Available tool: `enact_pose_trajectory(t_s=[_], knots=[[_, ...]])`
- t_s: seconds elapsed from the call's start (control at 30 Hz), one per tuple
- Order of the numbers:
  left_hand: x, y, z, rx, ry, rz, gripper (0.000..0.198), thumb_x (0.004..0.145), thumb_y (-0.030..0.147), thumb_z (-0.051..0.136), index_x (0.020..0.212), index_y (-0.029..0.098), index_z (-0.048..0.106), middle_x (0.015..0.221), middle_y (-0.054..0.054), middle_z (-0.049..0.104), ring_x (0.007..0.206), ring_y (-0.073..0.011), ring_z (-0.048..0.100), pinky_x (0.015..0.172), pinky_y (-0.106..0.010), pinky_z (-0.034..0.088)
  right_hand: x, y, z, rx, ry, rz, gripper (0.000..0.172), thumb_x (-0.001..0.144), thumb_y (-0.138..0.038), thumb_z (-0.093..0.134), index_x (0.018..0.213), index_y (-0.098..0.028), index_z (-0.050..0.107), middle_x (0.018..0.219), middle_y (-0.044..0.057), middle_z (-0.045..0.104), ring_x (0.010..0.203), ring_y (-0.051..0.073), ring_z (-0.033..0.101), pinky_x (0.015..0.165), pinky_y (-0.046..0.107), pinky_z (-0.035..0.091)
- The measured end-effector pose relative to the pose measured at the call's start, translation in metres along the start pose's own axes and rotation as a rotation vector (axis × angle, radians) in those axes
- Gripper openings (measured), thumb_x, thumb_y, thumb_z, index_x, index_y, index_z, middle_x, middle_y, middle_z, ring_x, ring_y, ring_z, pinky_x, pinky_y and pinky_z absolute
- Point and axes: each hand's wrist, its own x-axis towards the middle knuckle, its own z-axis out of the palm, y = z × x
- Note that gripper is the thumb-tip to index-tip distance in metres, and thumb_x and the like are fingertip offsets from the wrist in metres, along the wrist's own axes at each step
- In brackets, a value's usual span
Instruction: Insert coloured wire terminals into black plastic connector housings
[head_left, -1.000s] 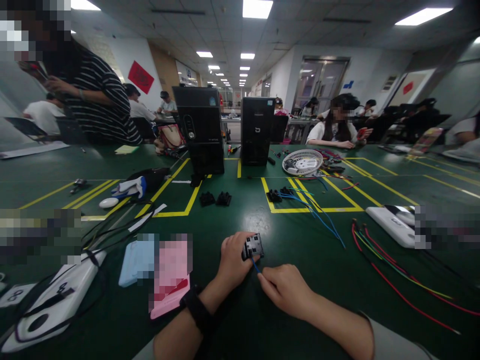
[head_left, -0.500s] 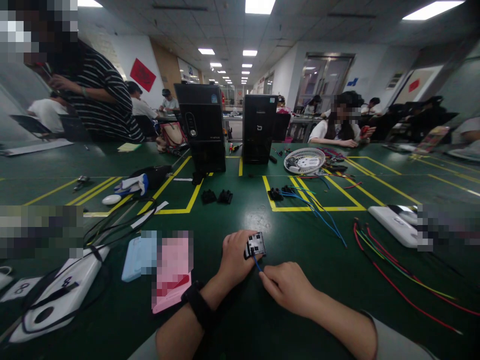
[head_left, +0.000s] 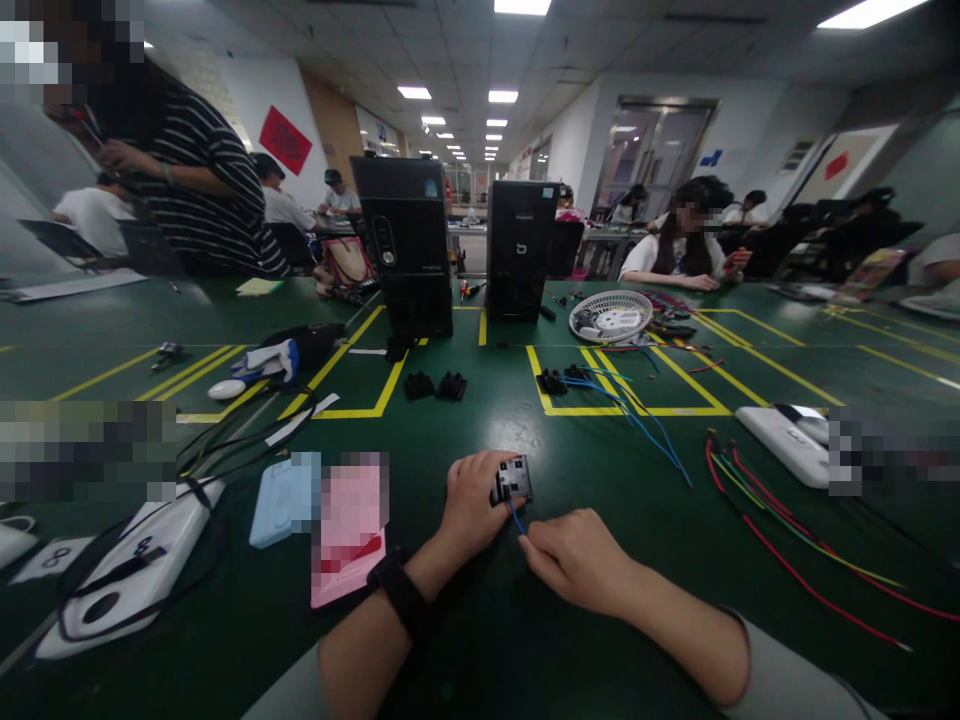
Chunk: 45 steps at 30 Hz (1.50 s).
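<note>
My left hand (head_left: 474,500) is closed around a small black-and-grey block with square openings (head_left: 513,478), held just above or against the green table; I cannot tell which. A blue wire (head_left: 517,517) runs from the block's near side to my right hand (head_left: 574,562), whose thumb and fingers pinch it. Whether the wire's end sits inside the block is hard to make out. Beyond my hands lie two loose black blocks (head_left: 451,386). To their right, another black block (head_left: 552,381) lies near several blue wires (head_left: 637,425).
A pink case (head_left: 349,530) and light-blue box (head_left: 277,500) lie left, near a white device with black cord (head_left: 135,580). Red, green and yellow wires (head_left: 787,540) spread at right. Two black computer towers (head_left: 517,250) and a white basket (head_left: 611,315) stand farther back. Other people are around.
The view has shifted slightly. Both hands keep their grips on the block and blue wire, with little visible movement between them.
</note>
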Motion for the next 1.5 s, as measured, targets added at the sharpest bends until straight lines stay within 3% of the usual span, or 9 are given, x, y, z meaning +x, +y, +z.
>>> enact_pose_trajectory(t_s=[0.27, 0.53, 0.8, 0.9, 1.2, 1.5], knots=[[0.0007, -0.0038, 0.0041, 0.007, 0.025, -0.013, 0.046, 0.072, 0.033, 0.067, 0.114, 0.027, 0.051, 0.114, -0.002, 0.059, 0.108, -0.0239, 0.050, 0.095, -0.040, 0.029, 0.0012, -0.0006, 0.0014, 0.048, 0.063, 0.145, 0.038, 0.095, -0.030, 0.032, 0.068, -0.017, 0.054, 0.059, 0.000, 0.060, 0.052, 0.009, 0.053, 0.054, 0.027, 0.018], [0.0001, -0.0009, 0.0024, 0.013, 0.019, 0.000, 0.047, 0.072, 0.036, 0.068, 0.115, 0.028, 0.050, 0.115, -0.001, 0.059, 0.107, -0.0234, 0.049, 0.095, -0.040, 0.029, 0.0019, -0.0013, -0.0012, -0.089, -0.095, 0.139, 0.036, 0.092, -0.033, 0.037, 0.067, -0.018, 0.059, 0.061, 0.003, 0.064, 0.049, 0.011, 0.051, 0.052, 0.029, 0.011], [0.0005, 0.0006, 0.0020, 0.053, -0.001, 0.002, 0.046, 0.072, 0.038, 0.067, 0.114, 0.027, 0.052, 0.113, -0.003, 0.060, 0.107, -0.0248, 0.049, 0.095, -0.041, 0.030, 0.0015, 0.0024, -0.0019, 0.196, 0.097, 0.078, 0.042, 0.093, -0.028, 0.035, 0.057, -0.015, 0.051, 0.050, -0.003, 0.047, 0.046, 0.007, 0.038, 0.051, 0.025, 0.018], [0.0005, 0.0004, 0.0020, 0.054, -0.001, 0.002, 0.047, 0.072, 0.039, 0.067, 0.114, 0.027, 0.052, 0.114, -0.003, 0.059, 0.108, -0.0250, 0.049, 0.095, -0.041, 0.030, 0.0010, 0.0028, -0.0003, 0.236, 0.112, 0.064, 0.041, 0.091, -0.028, 0.036, 0.054, -0.015, 0.050, 0.048, -0.004, 0.043, 0.044, 0.006, 0.034, 0.050, 0.024, 0.017], [0.0002, -0.0023, 0.0035, 0.037, 0.029, -0.006, 0.043, 0.072, 0.034, 0.066, 0.112, 0.026, 0.052, 0.112, -0.003, 0.060, 0.106, -0.0248, 0.051, 0.094, -0.041, 0.032, 0.0011, 0.0036, 0.0003, 0.065, 0.051, 0.166, 0.039, 0.091, -0.030, 0.039, 0.060, -0.016, 0.058, 0.053, -0.001, 0.055, 0.047, 0.008, 0.043, 0.052, 0.027, 0.014], [-0.0004, -0.0007, 0.0029, 0.060, 0.015, 0.012, 0.045, 0.073, 0.039, 0.066, 0.113, 0.025, 0.052, 0.112, -0.004, 0.060, 0.105, -0.0252, 0.051, 0.094, -0.041, 0.032, 0.0000, -0.0007, -0.0030, 0.060, 0.079, 0.100, 0.037, 0.090, -0.028, 0.039, 0.060, -0.016, 0.057, 0.053, -0.001, 0.056, 0.047, 0.008, 0.045, 0.052, 0.027, 0.015]])
